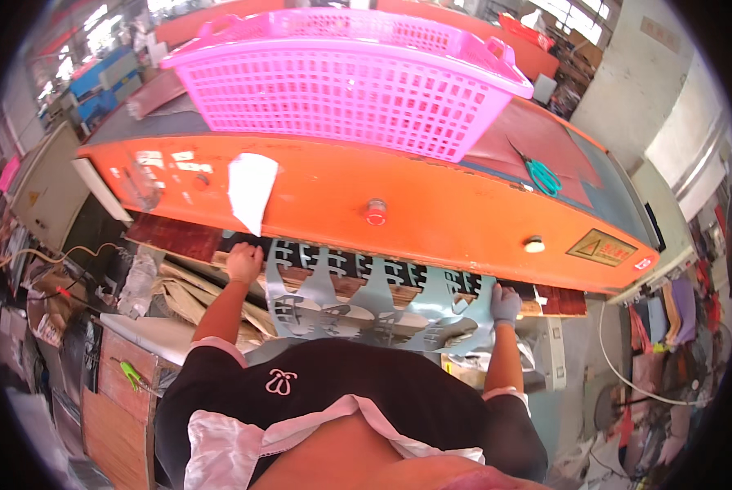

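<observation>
A thin pale blue-grey sheet full of cut-out shapes lies in front of me. Its far edge reaches under the front of an orange machine, and its near edge sags toward my body. My left hand, bare, is at the sheet's far left corner by the machine's opening. Its fingers are curled, and what they hold is hidden. On the other side my right hand, in a grey glove, closes on the sheet's right edge. Dark pieces and a wooden board show through the cut-outs.
A pink plastic basket stands on the machine, with teal-handled scissors to its right. The machine's front carries a red button and a hanging white paper. Brown paper lies beside my left arm, near green-handled snips on a wooden box.
</observation>
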